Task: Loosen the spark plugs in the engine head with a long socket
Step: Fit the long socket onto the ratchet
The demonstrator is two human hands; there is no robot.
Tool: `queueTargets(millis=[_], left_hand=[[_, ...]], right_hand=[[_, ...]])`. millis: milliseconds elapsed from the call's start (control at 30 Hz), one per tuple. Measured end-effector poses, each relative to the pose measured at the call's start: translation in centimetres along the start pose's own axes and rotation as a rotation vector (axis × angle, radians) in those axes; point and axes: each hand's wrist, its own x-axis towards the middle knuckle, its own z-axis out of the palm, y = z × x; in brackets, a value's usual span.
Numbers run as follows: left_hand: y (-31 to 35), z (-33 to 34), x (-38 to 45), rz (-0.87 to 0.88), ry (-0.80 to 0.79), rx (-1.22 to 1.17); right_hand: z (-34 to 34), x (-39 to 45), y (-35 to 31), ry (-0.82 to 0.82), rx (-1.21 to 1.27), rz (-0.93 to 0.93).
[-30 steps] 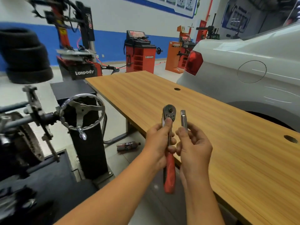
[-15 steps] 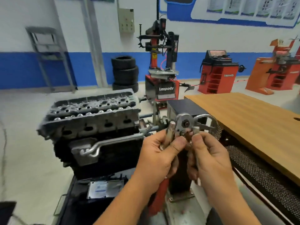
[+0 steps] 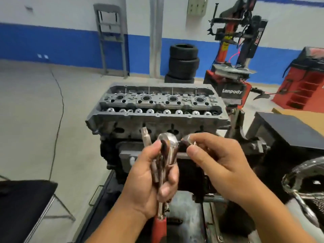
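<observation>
A black chair seat on thin metal legs (image 3: 22, 204) stands at the far left. Right of it, the grey metal engine head with four round plug wells along its top (image 3: 157, 106) sits on a stand, just beyond both hands. The left hand (image 3: 150, 179) curls round the shaft of a chrome ratchet with a red grip (image 3: 168, 155), its rounded head pointing up; a slim metal piece, too blurred to identify, pokes up beside the thumb. The right hand (image 3: 222, 163) pinches a small blurred shiny part against the ratchet head. Behind stand stacked black tyres (image 3: 183, 64) and a red tyre-changing machine (image 3: 233, 71).
</observation>
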Motion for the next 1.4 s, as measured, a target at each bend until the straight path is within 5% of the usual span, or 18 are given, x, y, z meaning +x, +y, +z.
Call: queueTargets(millis=[133,333,467,533,667,767,933,1000,1200,1400], left_hand=[[1.3,-2.0,0.8,0.003,-0.101,-0.221],[0.5,-2.3,-0.4,-0.014,-0.143,-0.344],[-0.7,-0.3,-0.7,0.162,0.121,0.055],[-1.1,0.7,-0.3,0.26,0.289,0.253],[-2.1,1.3,0.6,0.251,0.376,0.345],[-3.3,1.7,1.0,0.239,0.32,0.329],[-4.4,2.4,1.6,0.232,0.24,0.258],[-4.7,2.4,1.7,0.218,0.233,0.246],[-7.1,2.4,1.5,0.033,0.108,0.12],[-9.9,3.1,2.1,-0.016,-0.02,-0.094]], right_hand=[[0.5,2.3,1.7,-0.158,-0.166,-0.14],[2.8,1.9,0.5,0.131,0.671,0.255],[5.5,0.5,-0.4,0.052,0.518,0.299],[6.0,0.0,-0.5,0.096,0.531,0.375],[6.2,-1.0,-0.5,0.26,0.59,0.445],[6.1,-1.5,-0.6,0.427,0.665,0.465],[4.2,-1.6,-0.1,0.42,0.709,0.483],[3.3,-1.5,0.4,0.535,0.752,0.506],[-3.5,-0.7,2.2,0.887,1.599,0.556],[-3.2,-1.1,3.5,0.821,1.843,0.59]])
